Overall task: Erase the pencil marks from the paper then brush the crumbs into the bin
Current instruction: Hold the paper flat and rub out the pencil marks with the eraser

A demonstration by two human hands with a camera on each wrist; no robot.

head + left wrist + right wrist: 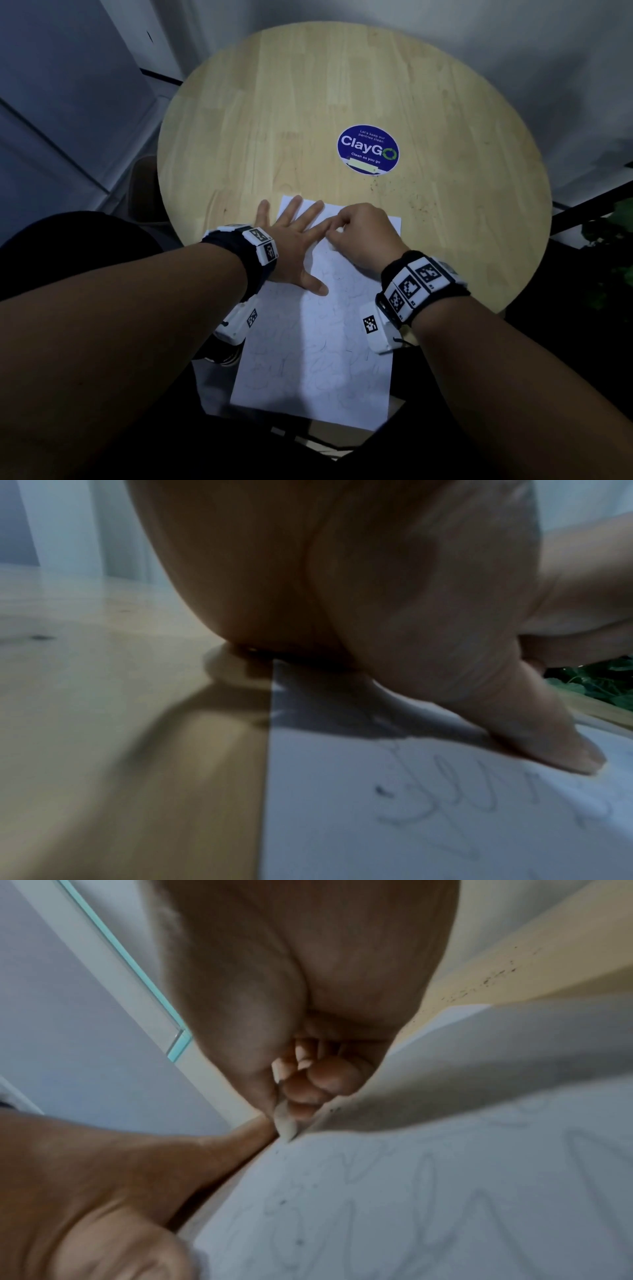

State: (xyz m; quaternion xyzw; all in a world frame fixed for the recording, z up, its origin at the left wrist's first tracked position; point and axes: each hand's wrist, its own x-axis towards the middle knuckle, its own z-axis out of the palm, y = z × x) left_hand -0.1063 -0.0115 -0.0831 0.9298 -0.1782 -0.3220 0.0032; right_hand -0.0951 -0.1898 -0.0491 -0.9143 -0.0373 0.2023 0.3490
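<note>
A white sheet of paper (pixel 318 356) covered in faint pencil scribbles lies at the near edge of a round wooden table (pixel 308 102), its near end hanging over the rim. My left hand (pixel 291 240) lies flat with spread fingers on the sheet's upper left part, pressing it down. My right hand (pixel 363 233) is curled beside the left fingers and pinches a small white eraser (pixel 286 1123), whose tip touches the paper (pixel 428 1204). In the left wrist view my thumb (pixel 534 739) presses on the paper (pixel 411 831) next to pencil marks (pixel 421 799).
A blue round ClayGo sticker (pixel 368 149) sits mid-table. Dark eraser crumbs (pixel 404 197) are scattered on the wood right of the sheet's top. A green plant (pixel 613 246) stands off the table's right edge. No bin is in view.
</note>
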